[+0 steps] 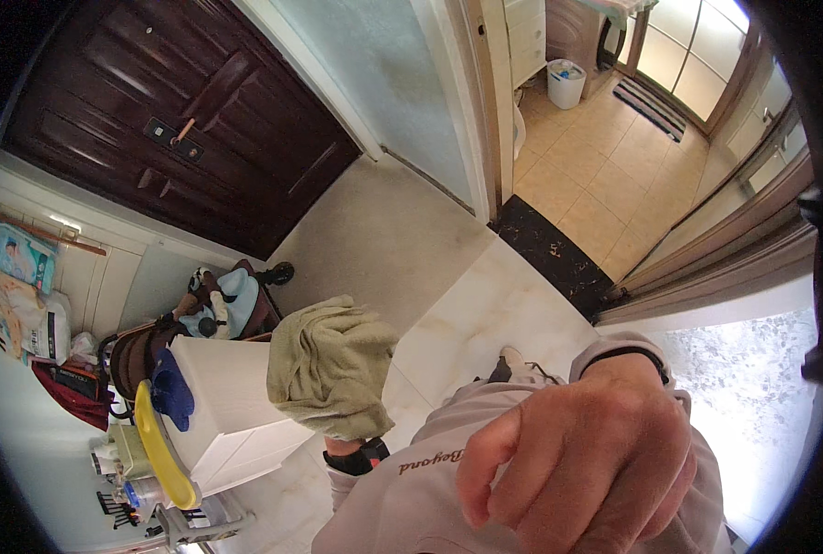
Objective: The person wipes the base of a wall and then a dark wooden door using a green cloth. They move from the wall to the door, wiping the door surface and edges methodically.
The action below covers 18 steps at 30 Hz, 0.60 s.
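Note:
A crumpled green towel (332, 363) covers my left hand, so the fingers inside it are hidden. Below the cloth, a dark band (356, 455) circles that wrist. The towel is held up in front of a white cabinet (235, 408). Close to the camera, my right hand (578, 457) is raised before my light jacket (397, 512), back of the hand showing. Its fingers curl downward and run out at the lower edge; the palm is out of sight, and no object shows in it.
A dark red-brown door (169, 124) fills the upper left. A stroller (131, 356) stands by the cabinet, which bears a yellow tray-like object (158, 450). At the right, a black marbled threshold (553, 249) leads to a tiled room with a white bin (566, 84).

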Motion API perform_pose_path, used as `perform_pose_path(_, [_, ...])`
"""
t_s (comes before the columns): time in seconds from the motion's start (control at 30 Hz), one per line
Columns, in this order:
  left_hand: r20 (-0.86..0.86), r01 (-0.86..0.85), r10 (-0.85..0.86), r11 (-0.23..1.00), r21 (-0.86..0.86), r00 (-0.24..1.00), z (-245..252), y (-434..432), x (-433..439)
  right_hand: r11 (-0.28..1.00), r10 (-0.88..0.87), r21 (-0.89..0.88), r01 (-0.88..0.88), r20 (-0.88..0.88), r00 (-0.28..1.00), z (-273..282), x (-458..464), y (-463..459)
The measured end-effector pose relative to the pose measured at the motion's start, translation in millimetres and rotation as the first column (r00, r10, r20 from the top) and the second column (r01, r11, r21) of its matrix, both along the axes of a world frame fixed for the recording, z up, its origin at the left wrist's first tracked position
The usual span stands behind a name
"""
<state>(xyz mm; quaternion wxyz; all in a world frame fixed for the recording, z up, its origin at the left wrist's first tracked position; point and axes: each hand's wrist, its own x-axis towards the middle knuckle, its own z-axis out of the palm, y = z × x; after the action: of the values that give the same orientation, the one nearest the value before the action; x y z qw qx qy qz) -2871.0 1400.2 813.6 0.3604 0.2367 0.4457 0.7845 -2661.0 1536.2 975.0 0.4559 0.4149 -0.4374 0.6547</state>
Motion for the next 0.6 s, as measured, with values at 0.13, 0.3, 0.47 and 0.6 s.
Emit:
perform_pose_path(0.13, [-0.039, 0.023, -0.023, 1.000, -0.003, 0.999, 6.2, 32.4, 9.8, 0.996, 0.084, 0.008, -0.085, 0.064, 0.994, -5.5, 13.5, 24.2])
perform_pose_path(0.3, [-0.067, 0.015, -0.015, 1.000, -0.012, 0.998, 8.4, 49.6, 17.5, 0.991, 0.132, -0.045, -0.129, 0.066, 0.989, -3.1, 12.3, 40.2])
perform_pose_path(0.47, [-0.069, -0.045, 0.042, 0.998, -0.047, 0.997, 2.9, 44.2, 14.5, 0.970, 0.234, -0.089, -0.226, 0.083, 0.969, -2.8, -0.6, 55.0])
perform_pose_path(0.6, [-0.035, -0.098, 0.095, 0.992, -0.083, 0.995, -5.1, 24.1, 6.7, 0.964, 0.266, -0.020, -0.266, 0.011, 0.964, -6.0, -36.2, 58.9])
